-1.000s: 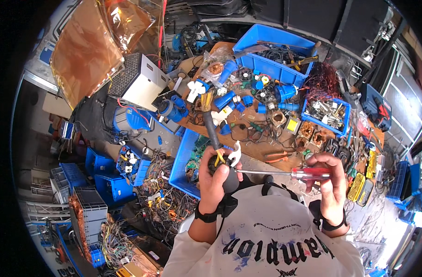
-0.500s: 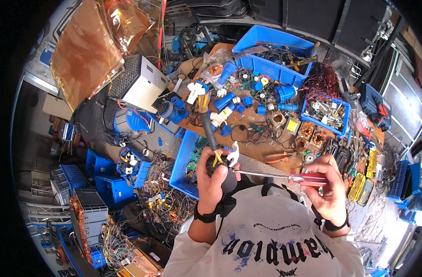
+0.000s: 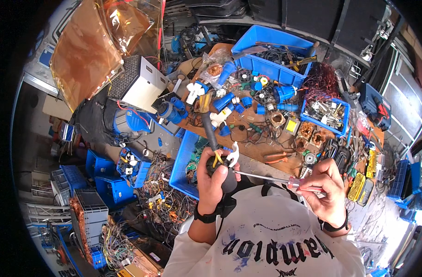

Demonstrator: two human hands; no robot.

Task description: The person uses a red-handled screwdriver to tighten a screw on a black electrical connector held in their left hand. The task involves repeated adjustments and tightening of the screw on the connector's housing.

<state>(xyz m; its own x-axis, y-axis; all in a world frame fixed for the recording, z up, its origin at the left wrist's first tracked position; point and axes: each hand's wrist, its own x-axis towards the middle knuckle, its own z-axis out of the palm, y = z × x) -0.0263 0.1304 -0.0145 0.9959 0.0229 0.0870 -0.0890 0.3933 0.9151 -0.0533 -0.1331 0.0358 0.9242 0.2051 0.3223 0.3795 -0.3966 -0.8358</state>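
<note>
My left hand [image 3: 210,184] grips a dark round connector body [image 3: 228,183] with yellow wires [image 3: 217,158] inside and a white plastic piece [image 3: 234,152] sticking up at its right. A thick grey-black cable [image 3: 210,129] runs from it up toward the bench, ending in yellow strands [image 3: 203,104]. My right hand [image 3: 325,194] is closed round the red, translucent handle of a screwdriver [image 3: 271,177], whose long shaft points left, its tip at the connector's right side beside my left hand.
A cluttered wooden bench [image 3: 250,145] holds blue plugs [image 3: 285,94], tools, a large blue crate [image 3: 250,62] and a smaller bin of metal parts [image 3: 345,121]. Below it stands another blue crate [image 3: 176,173]. Tangled wires [image 3: 155,203] and more crates fill the left; yellow cases [image 3: 356,187] lie right.
My right hand's fingers have shifted leftward and curled further over the screwdriver handle, now covering more of it. My left hand and the connector moved slightly early on and are now nearly still.
</note>
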